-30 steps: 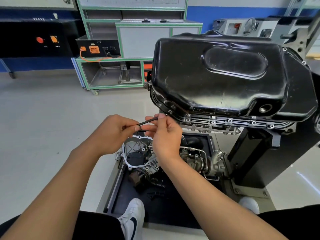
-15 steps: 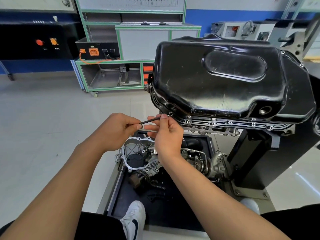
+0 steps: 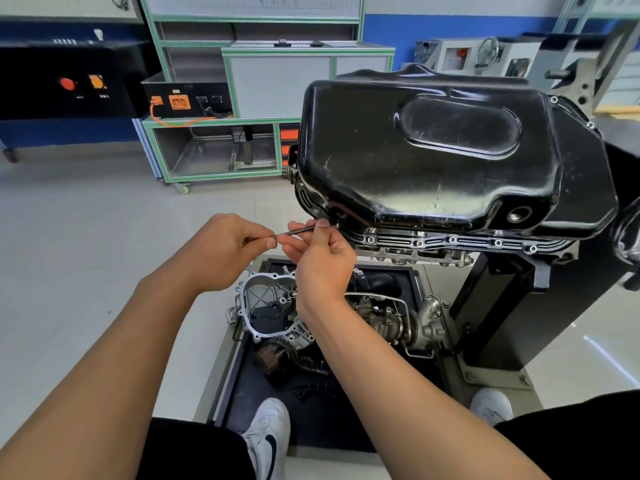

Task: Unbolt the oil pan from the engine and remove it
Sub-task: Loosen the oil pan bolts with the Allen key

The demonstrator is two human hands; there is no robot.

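A glossy black oil pan (image 3: 433, 157) sits on top of the upturned engine, which is held on a black stand (image 3: 512, 306). Several silver bolts (image 3: 452, 240) line its front flange. A thin dark hex key (image 3: 294, 232) points at the flange's front-left corner. My left hand (image 3: 225, 251) pinches the key's near end. My right hand (image 3: 320, 258) pinches the shaft close to the pan, thumb on top. The key's tip at the corner bolt is hidden behind my fingers.
Under the engine a black tray (image 3: 311, 420) holds a silver cover (image 3: 266, 306), a timing chain (image 3: 298, 358) and a turbocharger (image 3: 408, 323). My white shoes (image 3: 266, 438) stand at the tray's near edge. A green-framed bench (image 3: 242, 109) stands behind on the grey floor.
Both hands stay on the hex key at the pan's front-left corner; the view has shifted slightly. The pan has not moved.
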